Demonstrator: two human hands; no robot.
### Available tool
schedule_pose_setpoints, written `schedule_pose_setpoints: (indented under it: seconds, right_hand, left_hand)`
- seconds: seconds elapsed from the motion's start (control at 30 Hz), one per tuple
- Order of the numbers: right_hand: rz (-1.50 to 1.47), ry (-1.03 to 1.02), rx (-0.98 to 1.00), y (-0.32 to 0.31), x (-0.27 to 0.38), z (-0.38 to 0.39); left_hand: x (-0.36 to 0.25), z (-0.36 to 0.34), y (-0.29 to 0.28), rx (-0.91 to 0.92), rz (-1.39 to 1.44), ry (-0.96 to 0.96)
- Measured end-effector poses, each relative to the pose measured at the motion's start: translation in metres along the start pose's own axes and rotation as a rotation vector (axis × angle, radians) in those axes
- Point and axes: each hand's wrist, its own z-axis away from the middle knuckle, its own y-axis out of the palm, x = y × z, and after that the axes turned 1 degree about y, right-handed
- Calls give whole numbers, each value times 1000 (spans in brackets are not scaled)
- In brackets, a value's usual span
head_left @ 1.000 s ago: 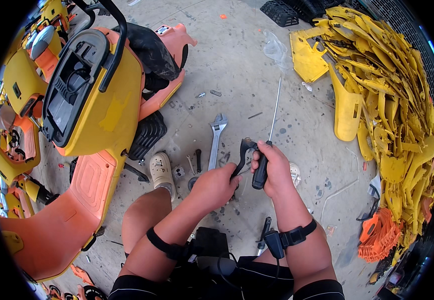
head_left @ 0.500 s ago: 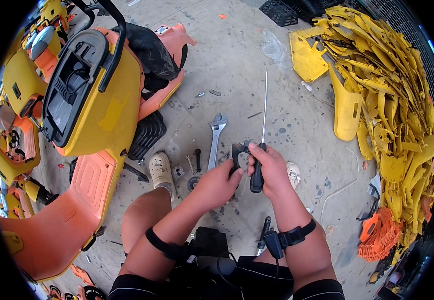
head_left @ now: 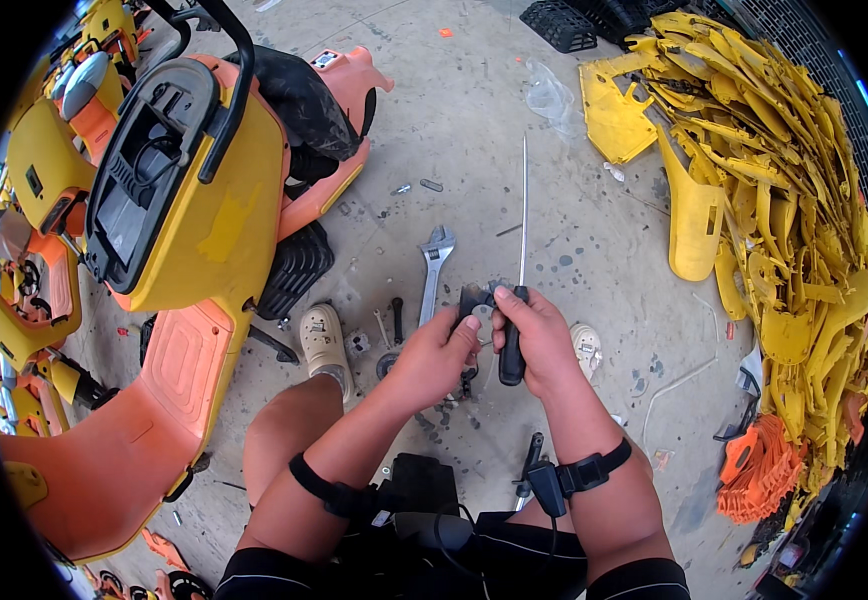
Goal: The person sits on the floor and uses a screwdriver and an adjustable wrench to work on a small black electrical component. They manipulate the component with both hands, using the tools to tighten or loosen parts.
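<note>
My right hand [head_left: 539, 345] is closed round the black handle of a long screwdriver [head_left: 523, 240], whose thin metal shaft points away from me. My left hand [head_left: 429, 362] grips a small dark curved part [head_left: 473, 302], mostly hidden by my fingers; its far end sits beside the screwdriver handle at my right thumb and fingertips. Below them on the concrete floor lie a large silver adjustable wrench [head_left: 434, 265], a small wrench [head_left: 379, 325], a black tool [head_left: 396, 318] and scattered small pieces.
A yellow and pink scooter [head_left: 209, 230] stands close on my left, more behind it [head_left: 44, 170]. A tall pile of yellow panels [head_left: 764, 210] fills my right, with orange pieces [head_left: 754, 470]. Black crates [head_left: 554, 20] and a clear bag [head_left: 549, 100] lie ahead. My shoes flank the tools.
The screwdriver has swung from tilting rightward to nearly upright in the picture. My right hand has shifted slightly left and down; my left hand has moved a little up, with the dark part turned.
</note>
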Motion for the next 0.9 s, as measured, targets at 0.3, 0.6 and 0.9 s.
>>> schedule_pose_setpoints:
  seconds: [0.3, 0.6, 0.9]
  right_hand:
    - [211, -73, -1, -5, -14, -7]
    - [644, -235, -1, 2, -25, -2]
    - [638, -461, -72, 10, -29, 6]
  left_hand:
    - [9, -7, -8, -221, 138, -17]
    - [5, -9, -13, -351, 112, 19]
    - [7, -7, -14, -417, -8, 59]
